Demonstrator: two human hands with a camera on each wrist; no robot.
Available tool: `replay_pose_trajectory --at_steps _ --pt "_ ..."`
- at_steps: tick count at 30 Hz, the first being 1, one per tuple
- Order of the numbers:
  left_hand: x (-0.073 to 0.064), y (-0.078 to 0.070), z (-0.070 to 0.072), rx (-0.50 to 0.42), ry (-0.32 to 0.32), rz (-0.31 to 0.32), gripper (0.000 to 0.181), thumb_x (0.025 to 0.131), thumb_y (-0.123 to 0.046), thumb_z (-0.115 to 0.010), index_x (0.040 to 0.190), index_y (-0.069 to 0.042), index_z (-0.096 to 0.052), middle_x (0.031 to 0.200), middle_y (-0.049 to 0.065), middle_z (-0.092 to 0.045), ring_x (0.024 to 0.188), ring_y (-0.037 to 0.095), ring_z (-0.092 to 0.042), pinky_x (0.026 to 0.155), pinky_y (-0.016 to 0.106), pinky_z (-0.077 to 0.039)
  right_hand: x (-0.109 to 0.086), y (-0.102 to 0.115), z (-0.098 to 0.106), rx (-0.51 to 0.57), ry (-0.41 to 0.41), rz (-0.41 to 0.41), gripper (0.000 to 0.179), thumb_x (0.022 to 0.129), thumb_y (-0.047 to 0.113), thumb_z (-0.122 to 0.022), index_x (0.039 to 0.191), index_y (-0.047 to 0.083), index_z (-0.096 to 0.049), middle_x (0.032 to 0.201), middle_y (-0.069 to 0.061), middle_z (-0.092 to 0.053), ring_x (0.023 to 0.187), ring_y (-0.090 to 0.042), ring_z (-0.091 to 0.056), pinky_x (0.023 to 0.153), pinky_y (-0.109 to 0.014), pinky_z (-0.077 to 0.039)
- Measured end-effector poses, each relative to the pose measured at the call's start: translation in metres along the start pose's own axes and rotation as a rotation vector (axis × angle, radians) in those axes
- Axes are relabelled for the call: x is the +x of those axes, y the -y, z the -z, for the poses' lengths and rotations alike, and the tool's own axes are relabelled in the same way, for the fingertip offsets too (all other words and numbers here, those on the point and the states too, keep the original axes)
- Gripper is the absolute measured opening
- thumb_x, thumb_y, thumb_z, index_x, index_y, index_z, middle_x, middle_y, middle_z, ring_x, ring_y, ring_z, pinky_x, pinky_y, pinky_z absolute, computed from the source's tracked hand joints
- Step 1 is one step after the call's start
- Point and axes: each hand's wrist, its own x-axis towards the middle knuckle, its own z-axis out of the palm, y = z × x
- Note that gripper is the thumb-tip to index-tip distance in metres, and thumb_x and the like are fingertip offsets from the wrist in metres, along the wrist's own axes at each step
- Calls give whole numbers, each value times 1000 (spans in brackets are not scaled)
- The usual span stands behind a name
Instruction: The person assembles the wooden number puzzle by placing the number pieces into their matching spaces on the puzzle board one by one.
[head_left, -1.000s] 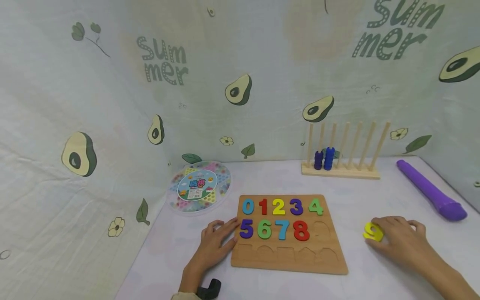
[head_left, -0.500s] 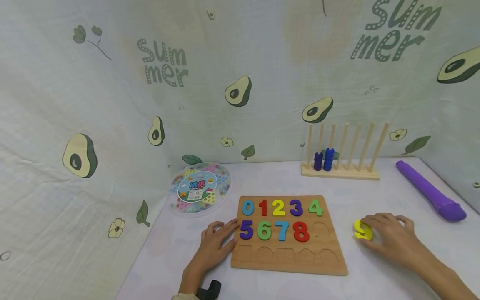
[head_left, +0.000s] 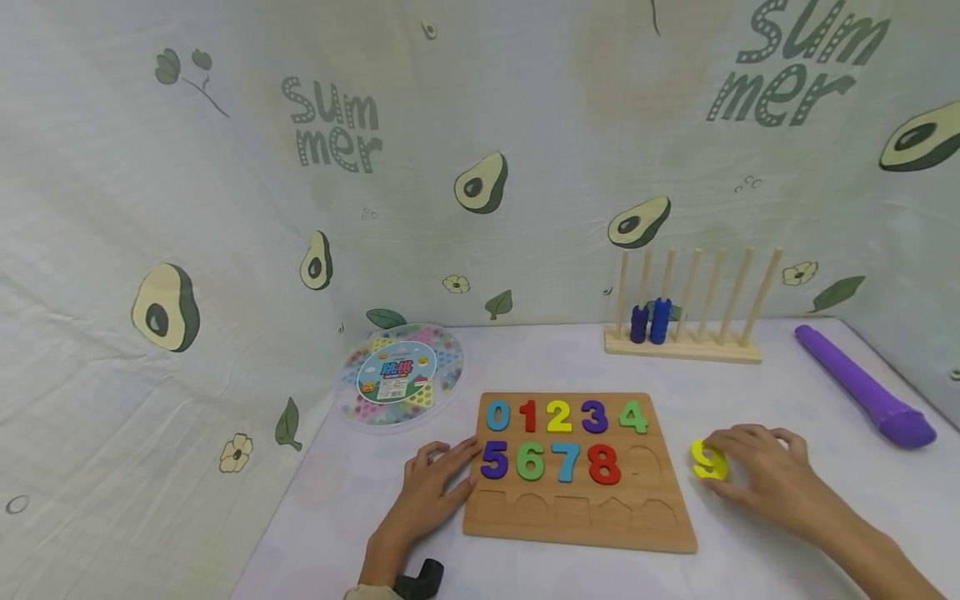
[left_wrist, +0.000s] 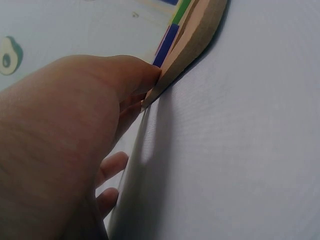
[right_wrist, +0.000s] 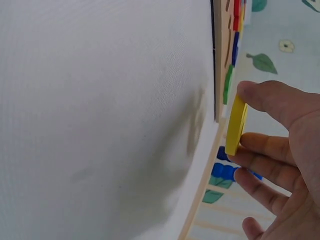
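Observation:
A wooden number board (head_left: 581, 535) lies on the table with coloured numerals 0 to 8 in its two upper rows. Right of the red 8 (head_left: 604, 463) is a bare recess. My left hand (head_left: 431, 492) rests at the board's left edge, its thumb and fingertips touching the rim; the left wrist view shows the thumb against the wooden side. Just off the board's right edge, my right hand (head_left: 772, 475) pinches a yellow number 9 (right_wrist: 235, 125) between thumb and fingers. In the right wrist view the piece stands on edge above the tabletop, casting a shadow below.
Behind the board at left lies a round clear game box (head_left: 396, 375). A wooden peg rack (head_left: 682, 346) with dark blue and blue pieces stands at the back right. Beside it is a purple microphone-shaped object (head_left: 862, 383). Patterned cloth (head_left: 540, 250) hangs behind the table.
My right hand has moved left with the yellow number 9, closer to the board's right edge. The left hand and the board have stayed in place.

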Motion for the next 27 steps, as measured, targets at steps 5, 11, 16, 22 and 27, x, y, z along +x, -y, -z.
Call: replay_pose_trajectory --at_steps 5,11,16,22,27 --pt "-1 0 -1 5 -2 -3 50 101 -45 -55 148 -30 -51 153 -14 -44 132 24 -33 100 56 -25 4 6 -1 18 57 -14 52 69 37 -90 109 9 -72 113 -15 -69 111 -41 -53 93 -70 -23" --pt "-1 -1 -2 17 -28 -25 49 101 -45 -55 147 -28 -53 152 -12 -46 131 25 -35 98 56 -26 6 12 -2 44 75 -4 49 71 36 -89 110 11 -72 114 -12 -70 112 -39 -53 94 -69 -23" --pt "-1 -2 -2 13 -42 -36 49 101 -44 -55 147 -27 -53 152 -10 -47 131 26 -36 97 56 -27 9 17 -4 54 73 18 48 71 34 -89 109 11 -72 113 -10 -70 112 -38 -54 93 -67 -24" --pt "-1 -2 -1 15 -25 -26 49 101 -44 -55 147 -27 -53 153 -11 -46 131 25 -35 98 56 -26 11 21 -7 68 105 14 48 72 36 -88 110 11 -72 114 -9 -70 113 -38 -53 94 -66 -23" --pt "-1 -3 1 8 -23 -22 49 101 -43 -55 147 -26 -53 152 -9 -47 131 26 -36 97 57 -26 13 25 -9 62 114 11 49 72 38 -88 111 11 -72 114 -9 -70 113 -37 -53 94 -66 -23"
